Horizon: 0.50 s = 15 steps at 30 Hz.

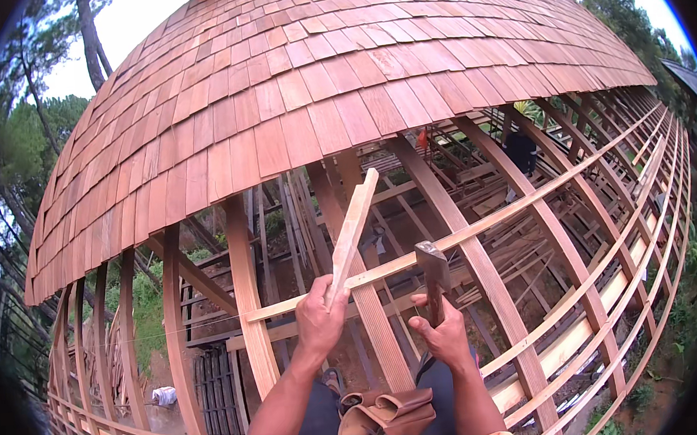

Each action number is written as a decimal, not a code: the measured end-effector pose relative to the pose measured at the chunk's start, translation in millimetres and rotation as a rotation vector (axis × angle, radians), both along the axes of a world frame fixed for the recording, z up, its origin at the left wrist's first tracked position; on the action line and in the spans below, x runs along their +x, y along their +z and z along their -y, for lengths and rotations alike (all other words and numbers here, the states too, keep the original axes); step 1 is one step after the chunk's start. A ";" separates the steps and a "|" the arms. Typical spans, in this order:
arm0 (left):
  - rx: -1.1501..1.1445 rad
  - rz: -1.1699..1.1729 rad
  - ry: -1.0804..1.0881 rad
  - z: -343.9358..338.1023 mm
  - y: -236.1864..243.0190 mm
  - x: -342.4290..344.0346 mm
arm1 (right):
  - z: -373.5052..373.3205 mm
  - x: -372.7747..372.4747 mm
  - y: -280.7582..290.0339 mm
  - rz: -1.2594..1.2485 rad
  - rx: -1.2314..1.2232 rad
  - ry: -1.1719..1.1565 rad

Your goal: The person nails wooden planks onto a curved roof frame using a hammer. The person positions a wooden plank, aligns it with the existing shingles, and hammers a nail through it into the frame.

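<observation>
My left hand (321, 316) is closed round the lower end of a wooden strip (354, 229), which points up and tilts to the right. The strip's upper end looks stepped, as if two pieces lie together. In my right hand (447, 336) is a hammer (434, 270), held upright with its metal head above the fingers. Just beyond both hands a long batten (478, 226) runs across the sloping rafters (495, 288). My left hand is close to this batten, near its left part. Brown leather tool pouches (387, 415) hang at my waist.
Overlapping wooden shingles (276, 101) cover the roof above. Between the rafters are wide gaps, with ground and stacked timber far below. Curved battens (616, 344) sweep along the right. A thin string (155, 338) stretches leftward. A person in dark clothes (520, 150) is below.
</observation>
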<state>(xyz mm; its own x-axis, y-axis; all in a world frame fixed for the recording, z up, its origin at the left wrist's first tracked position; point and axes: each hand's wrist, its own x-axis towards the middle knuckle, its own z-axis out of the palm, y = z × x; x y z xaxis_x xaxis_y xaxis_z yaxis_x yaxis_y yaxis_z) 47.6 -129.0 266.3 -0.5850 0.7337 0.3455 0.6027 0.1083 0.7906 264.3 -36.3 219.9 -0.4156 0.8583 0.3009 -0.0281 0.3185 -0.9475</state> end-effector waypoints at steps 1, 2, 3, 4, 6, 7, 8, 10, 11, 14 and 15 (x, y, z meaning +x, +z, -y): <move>0.063 -0.444 0.138 -11.1 10.8 -31.0 | -0.6 6.8 -14.9 0.071 -0.079 0.085; 0.005 -0.598 0.232 -17.0 28.7 -53.0 | 2.6 9.8 -31.3 0.060 -0.088 0.107; -0.001 -0.736 0.303 -24.1 40.2 -75.0 | 7.6 14.5 -48.6 0.118 -0.265 0.155; -0.038 -0.828 0.345 -34.6 56.3 -84.8 | 10.8 24.2 -66.2 0.182 -0.432 0.190; -0.074 -0.927 0.381 -62.6 74.9 -98.3 | 20.5 44.3 -115.6 0.300 -0.364 0.132; -0.084 -0.959 0.399 -71.0 77.2 -107.2 | 29.7 51.1 -131.7 0.378 -0.347 0.139; -0.105 -0.994 0.420 -75.5 80.4 -116.2 | 37.9 53.8 -139.1 0.456 -0.334 0.153; -0.153 -1.080 0.461 -89.6 94.1 -134.0 | 35.8 47.5 -141.5 0.428 -0.330 0.182; -0.197 -1.159 0.492 -95.6 103.0 -141.8 | 31.8 40.8 -126.7 0.414 -0.373 0.239; -0.331 -1.219 0.521 -126.1 136.1 -160.2 | 24.7 31.6 -136.0 0.379 -0.427 0.326; -0.324 -1.221 0.521 -139.1 147.7 -162.3 | 20.4 29.2 -145.8 0.357 -0.446 0.366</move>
<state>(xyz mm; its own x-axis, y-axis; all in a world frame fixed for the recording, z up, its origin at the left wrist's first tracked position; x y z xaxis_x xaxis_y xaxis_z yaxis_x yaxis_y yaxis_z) -114.7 10.0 414.0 -0.2649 0.6704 0.6931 0.7254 0.6121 -0.3147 293.4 -56.7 74.1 -0.7113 0.6535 -0.2590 0.2795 -0.0751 -0.9572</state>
